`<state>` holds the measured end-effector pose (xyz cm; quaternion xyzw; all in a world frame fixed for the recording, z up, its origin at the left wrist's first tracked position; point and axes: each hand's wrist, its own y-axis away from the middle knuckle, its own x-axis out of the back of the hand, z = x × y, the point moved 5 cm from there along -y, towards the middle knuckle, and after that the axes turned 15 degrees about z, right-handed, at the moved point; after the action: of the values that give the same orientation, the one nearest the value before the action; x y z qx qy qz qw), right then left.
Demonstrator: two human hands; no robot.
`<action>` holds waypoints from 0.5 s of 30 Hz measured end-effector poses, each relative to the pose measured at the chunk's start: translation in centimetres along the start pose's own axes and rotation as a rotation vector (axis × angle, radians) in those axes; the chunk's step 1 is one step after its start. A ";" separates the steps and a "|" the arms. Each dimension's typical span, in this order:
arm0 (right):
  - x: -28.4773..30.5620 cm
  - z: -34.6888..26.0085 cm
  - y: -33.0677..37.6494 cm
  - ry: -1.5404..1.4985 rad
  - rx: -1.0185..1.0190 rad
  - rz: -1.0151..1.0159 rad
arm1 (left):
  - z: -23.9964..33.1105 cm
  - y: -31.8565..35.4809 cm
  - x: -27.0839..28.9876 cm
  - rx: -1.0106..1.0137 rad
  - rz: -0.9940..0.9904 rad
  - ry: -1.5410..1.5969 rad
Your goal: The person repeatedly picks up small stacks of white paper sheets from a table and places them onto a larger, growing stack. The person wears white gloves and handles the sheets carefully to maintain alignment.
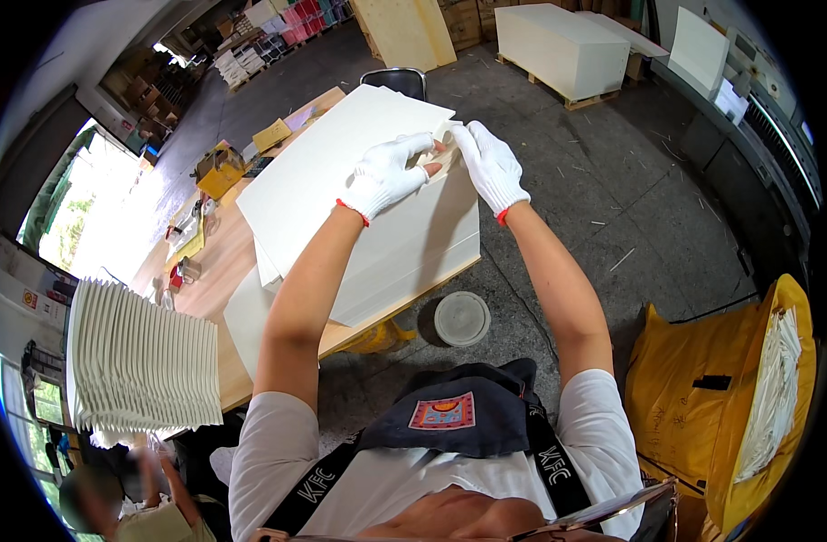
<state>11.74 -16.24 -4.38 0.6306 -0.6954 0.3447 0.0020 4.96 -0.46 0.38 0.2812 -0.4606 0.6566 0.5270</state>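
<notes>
A tall stack of large white sheets (413, 237) lies on the wooden table, its top sheets (318, 167) turned askew toward the left. My left hand (391, 174), in a white glove with bare thumb and forefinger tips, reaches over the stack near its far right corner. Its thumb and forefinger are apart. At that same corner my right hand (491, 165), also gloved in white with a red cuff, has its fingers closed on the sheet edge, where the paper appears bent. The undersides of both hands are hidden.
On the table (229, 298) are a fanned pile of white sheets (142, 357), a yellow box (219, 172) and small tools. A round lidded bucket (462, 318) stands on the floor. A yellow sack (702, 397) is at right, a machine (747, 117) beyond. Another person (151, 497) sits lower left.
</notes>
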 end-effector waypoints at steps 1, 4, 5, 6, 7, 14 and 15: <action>0.0 0.0 0.0 -0.006 0.004 0.008 | -0.1 0.0 -0.1 0.008 0.000 0.014; -0.1 -0.5 0.4 -0.053 -0.013 0.016 | -1.0 0.0 -0.4 -0.061 0.096 0.063; -0.2 -0.7 0.6 -0.074 -0.024 0.016 | -1.2 0.1 -0.2 -0.100 0.144 0.080; 0.0 -0.4 0.4 -0.055 -0.027 0.019 | -1.0 0.0 -0.3 -0.049 0.118 0.073; 0.0 -0.1 0.3 -0.037 -0.029 0.023 | -0.4 -0.1 -0.2 0.003 0.091 0.067; -0.3 0.8 0.1 -0.043 -0.010 0.066 | 1.0 0.5 0.1 -0.041 0.052 0.058; -0.4 0.6 0.1 -0.050 -0.003 0.065 | 0.6 0.5 0.1 -0.056 0.074 0.056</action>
<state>11.96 -16.16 -5.09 0.6161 -0.7158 0.3276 -0.0259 4.43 -0.93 0.59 0.2308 -0.4737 0.6701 0.5229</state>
